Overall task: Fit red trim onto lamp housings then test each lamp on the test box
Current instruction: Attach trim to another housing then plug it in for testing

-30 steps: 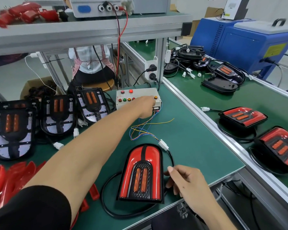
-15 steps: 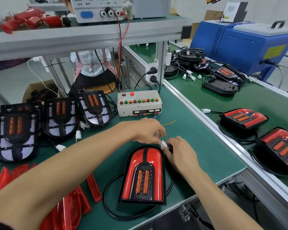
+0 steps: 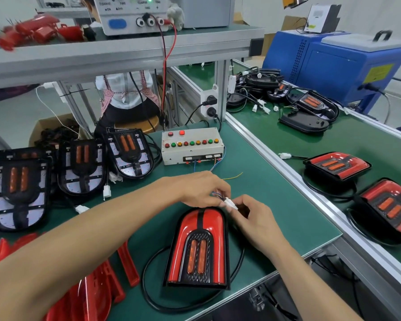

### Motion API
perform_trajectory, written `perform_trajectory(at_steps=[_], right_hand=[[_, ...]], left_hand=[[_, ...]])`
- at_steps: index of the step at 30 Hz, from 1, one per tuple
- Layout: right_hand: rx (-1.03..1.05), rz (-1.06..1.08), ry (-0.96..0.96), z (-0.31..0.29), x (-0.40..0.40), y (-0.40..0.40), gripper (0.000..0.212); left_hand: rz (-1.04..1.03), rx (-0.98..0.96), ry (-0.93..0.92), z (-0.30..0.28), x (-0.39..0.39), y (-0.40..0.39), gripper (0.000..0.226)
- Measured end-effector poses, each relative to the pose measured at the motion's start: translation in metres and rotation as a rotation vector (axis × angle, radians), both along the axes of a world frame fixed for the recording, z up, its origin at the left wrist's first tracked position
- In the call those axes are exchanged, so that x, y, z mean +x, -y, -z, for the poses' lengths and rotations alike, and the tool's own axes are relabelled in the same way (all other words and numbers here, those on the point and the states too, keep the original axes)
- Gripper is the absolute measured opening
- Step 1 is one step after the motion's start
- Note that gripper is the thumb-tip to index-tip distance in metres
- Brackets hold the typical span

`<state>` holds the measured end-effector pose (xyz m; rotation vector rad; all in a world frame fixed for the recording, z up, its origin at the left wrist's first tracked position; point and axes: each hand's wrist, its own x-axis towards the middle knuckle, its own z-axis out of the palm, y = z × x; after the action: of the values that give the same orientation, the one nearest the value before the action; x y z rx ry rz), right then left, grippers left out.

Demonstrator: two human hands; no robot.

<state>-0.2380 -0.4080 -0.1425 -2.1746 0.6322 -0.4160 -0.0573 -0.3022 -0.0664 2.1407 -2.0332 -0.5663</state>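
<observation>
Bench: green mat (image 3: 276, 205), lamps all around.
Lamp: red-trimmed lamp (image 3: 198, 246) lies flat at 6 o'clock, near enough for its cable.
Plug: white plug (image 3: 228, 203), pinched by left hand (image 3: 204, 188) and right hand (image 3: 252, 218).
Test box: test box (image 3: 192, 145) at 12 o'clock, its wires reach the plug.

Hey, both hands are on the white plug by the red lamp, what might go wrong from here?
1. Both hands, left and right, pinch the white connector; tugging the thin coloured wires instead of the plug could strain them at the test box.
2. The lamp lies near the table edge on its looped black cable; a snag might drag it off.
</observation>
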Motion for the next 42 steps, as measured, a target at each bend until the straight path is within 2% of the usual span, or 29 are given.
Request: perform_trajectory(at_steps=[14,22,29,33,37,40,42], right_hand=[[0.077,0.026,0.121,-0.001,-0.009,-0.001,0.013],[0.119,0.044,0.204,-0.001,-0.01,-0.003,0.016],[0.253,0.0,0.302,-0.008,-0.013,0.0,0.019],[0.161,0.07,0.256,-0.002,-0.012,-0.008,0.02],[0.255,0.059,0.289,-0.005,-0.013,-0.004,0.026],[0.286,0.039,0.324,-0.007,-0.015,-0.002,0.022],[0.251,0.075,0.314,-0.006,-0.014,-0.006,0.012]], left_hand=[[0.078,-0.019,-0.028,0.005,-0.006,0.002,0.018],[0.08,-0.059,-0.036,0.008,-0.006,0.001,0.018],[0.076,-0.109,-0.157,0.003,-0.009,-0.002,0.015],[0.069,-0.074,-0.122,0.007,-0.009,-0.004,0.015],[0.074,-0.098,-0.13,0.006,-0.01,-0.003,0.017],[0.07,-0.111,-0.154,0.005,-0.012,-0.001,0.017],[0.053,-0.111,-0.151,0.006,-0.008,-0.002,0.016]])
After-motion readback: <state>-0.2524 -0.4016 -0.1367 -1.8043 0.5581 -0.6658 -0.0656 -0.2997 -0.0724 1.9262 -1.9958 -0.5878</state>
